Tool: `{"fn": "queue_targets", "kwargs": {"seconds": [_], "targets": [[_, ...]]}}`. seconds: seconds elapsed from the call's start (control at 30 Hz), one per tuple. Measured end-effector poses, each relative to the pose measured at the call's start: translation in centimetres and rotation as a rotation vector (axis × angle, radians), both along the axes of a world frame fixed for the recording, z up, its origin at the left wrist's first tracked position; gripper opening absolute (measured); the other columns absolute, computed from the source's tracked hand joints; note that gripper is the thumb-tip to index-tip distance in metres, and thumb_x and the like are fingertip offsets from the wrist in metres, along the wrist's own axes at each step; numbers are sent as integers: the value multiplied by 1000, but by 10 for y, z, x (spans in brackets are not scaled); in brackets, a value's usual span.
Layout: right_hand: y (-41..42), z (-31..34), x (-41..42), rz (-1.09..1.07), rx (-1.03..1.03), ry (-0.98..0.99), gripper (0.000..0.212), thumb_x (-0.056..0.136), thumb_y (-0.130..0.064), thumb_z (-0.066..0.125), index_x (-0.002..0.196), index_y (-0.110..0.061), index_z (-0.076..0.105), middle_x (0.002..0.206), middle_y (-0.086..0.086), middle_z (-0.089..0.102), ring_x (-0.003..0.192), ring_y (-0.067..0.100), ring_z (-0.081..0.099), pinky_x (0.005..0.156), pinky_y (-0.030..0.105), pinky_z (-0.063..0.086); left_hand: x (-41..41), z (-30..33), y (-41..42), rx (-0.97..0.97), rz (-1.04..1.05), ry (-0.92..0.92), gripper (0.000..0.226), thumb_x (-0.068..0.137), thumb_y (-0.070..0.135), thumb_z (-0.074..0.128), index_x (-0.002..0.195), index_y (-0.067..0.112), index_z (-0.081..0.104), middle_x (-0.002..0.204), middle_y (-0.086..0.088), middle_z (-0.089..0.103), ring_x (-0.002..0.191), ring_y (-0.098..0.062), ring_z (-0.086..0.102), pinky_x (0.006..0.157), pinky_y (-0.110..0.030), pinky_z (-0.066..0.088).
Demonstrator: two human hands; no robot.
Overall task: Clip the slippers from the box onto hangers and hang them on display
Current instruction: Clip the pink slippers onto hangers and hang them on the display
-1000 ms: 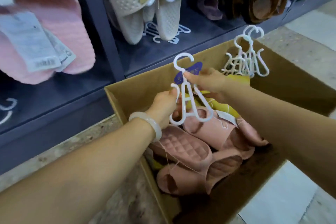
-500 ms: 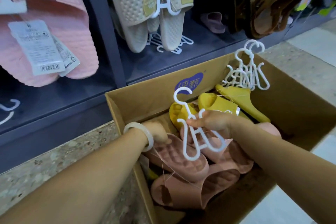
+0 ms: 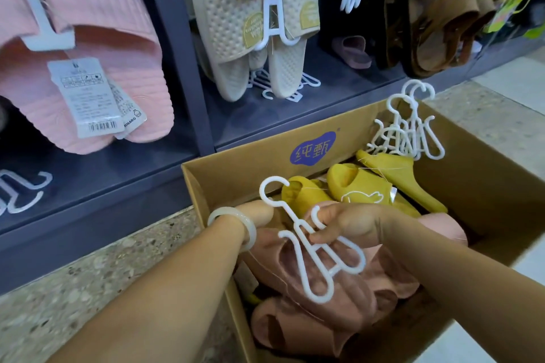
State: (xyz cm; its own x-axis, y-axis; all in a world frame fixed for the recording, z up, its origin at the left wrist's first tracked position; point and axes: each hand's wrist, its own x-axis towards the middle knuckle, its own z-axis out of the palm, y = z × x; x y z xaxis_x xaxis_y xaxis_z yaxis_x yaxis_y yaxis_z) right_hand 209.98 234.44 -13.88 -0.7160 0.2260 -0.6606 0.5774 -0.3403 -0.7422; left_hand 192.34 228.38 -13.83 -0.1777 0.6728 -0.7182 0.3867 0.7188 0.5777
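My right hand (image 3: 351, 222) pinched the white hanger (image 3: 306, 247); my left hand (image 3: 259, 212), grip hidden, dug by the cardboard box's (image 3: 236, 177) left wall. Loose threads could snag it.

hanger (image 3: 309, 256) white | box (image 3: 236, 177) brown | slippers (image 3: 324, 303) dusty pink, quilted | yellow slippers (image 3: 359, 183)

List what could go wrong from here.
1. The right hand pinches the white hanger only at its stem, so it may twist while being clipped.
2. Loose threads cross the pink slippers and could snag its hooks.
3. The left hand is half hidden in the cardboard box, so its grip is unclear.
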Motion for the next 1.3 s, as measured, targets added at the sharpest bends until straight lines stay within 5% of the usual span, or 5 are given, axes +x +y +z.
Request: {"fn": "queue_targets", "kwargs": {"seconds": [0.37,0.57,0.8,1.1,1.3], "targets": [[6,20,11,18,-90,-14,41,67,-28,79,96,-2,66,84,4,74,77,15,71,74,29,58,-11,5,2,20,202,-430,36,92,-5,44,63,0,65,49,-12,65,42,-22,64,39,-26,53],[10,45,10,139,315,-159,21,77,-13,72,58,-20,67,51,-8,60,44,3,52,48,16,43,-13,19,24,150,416,-543,25,79,29,63,89,7,68,93,-15,67,90,-31,60,99,-49,46],[36,54,25,112,600,-445,36,64,-26,84,64,-14,50,50,-4,60,44,7,55,46,17,44,1,26,18,183,470,-904,38,100,31,32,117,12,61,118,-14,64,108,-32,60,88,-47,50],[29,40,12,178,769,-303,63,52,-16,91,108,-7,63,108,10,69,103,26,65,94,42,51,6,24,22,273,302,-851,26,99,20,39,117,20,58,98,-11,68,87,-24,66,78,-45,53],[20,46,15,-54,612,-117,14,74,-14,77,82,-9,67,80,3,68,76,16,60,71,30,48,6,15,19,286,302,-654,32,98,25,45,127,15,54,108,-12,67,98,-25,65,78,-40,56]]}}
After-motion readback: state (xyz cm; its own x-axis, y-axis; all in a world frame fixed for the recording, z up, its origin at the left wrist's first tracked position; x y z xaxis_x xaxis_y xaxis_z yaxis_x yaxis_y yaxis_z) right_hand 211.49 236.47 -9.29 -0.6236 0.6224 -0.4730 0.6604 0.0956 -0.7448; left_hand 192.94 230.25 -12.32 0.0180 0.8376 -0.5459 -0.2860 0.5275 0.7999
